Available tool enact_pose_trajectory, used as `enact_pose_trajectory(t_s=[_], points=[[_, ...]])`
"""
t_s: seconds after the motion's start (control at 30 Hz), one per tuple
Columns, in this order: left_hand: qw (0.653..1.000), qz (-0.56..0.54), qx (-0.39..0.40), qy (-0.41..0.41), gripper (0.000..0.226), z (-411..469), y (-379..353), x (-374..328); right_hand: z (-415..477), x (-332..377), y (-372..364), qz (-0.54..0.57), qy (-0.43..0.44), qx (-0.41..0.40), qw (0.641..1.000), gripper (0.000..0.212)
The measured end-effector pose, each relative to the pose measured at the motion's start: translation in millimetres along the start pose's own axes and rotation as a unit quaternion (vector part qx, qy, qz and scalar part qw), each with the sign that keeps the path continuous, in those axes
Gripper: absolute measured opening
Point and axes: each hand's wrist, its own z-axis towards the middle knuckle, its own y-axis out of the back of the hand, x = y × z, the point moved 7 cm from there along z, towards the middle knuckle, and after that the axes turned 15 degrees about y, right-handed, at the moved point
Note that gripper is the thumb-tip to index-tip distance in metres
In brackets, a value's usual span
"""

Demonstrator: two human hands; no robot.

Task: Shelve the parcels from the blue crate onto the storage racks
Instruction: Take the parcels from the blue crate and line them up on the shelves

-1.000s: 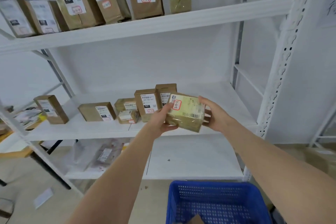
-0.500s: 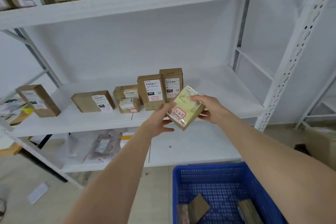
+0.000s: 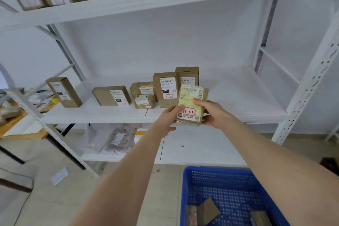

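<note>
Both hands hold one flat parcel (image 3: 191,103) wrapped in yellowish tape, its hand-written label reading 3-3-5. The left hand (image 3: 168,117) grips its lower left edge. The right hand (image 3: 211,113) clasps the right side, with the thumb laid across the face. The parcel is upright, label towards the camera, just right of and in front of the tall box (image 3: 165,88) marked 3-3-6, and over the front edge of the middle shelf (image 3: 238,93). It looks not yet set down, though its bottom edge is hidden behind the fingers, so I cannot be sure.

A second tall box (image 3: 187,76) stands just behind and to the right of the tall box. Four more boxes (image 3: 111,95) sit in a loose row to its left. Well above the tall box, the upper shelf (image 3: 165,0) carries a line of larger parcels.

As a judgement, the work is partly done: one shelf row is started and this parcel is about to join it, with bare shelf to the right of the tall box. Below the tall box and nearer the camera, the blue crate (image 3: 220,170) holds at least three brown parcels (image 3: 209,209). Its near end is cut off, so there may be more to shelve.
</note>
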Motion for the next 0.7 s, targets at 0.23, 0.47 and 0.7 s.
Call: enact_pose_trajectory(t_s=[0.23,0.47,0.7], points=[[0.999,0.004,-0.037,-0.039,0.039,-4.7,-1.3,-0.1,-1.5,-8.8,2.4,-0.013,-0.006,0.002,1.000,0.042],[0.998,0.007,-0.018,-0.055,0.032,1.3,7.5,-5.7,3.1,-5.3,-3.2,-0.023,0.001,-0.007,1.000,0.041],[0.998,0.013,0.013,-0.063,0.029,20.5,43.2,-15.3,21.6,-11.0,-34.5,-0.019,0.018,-0.037,0.999,0.042]])
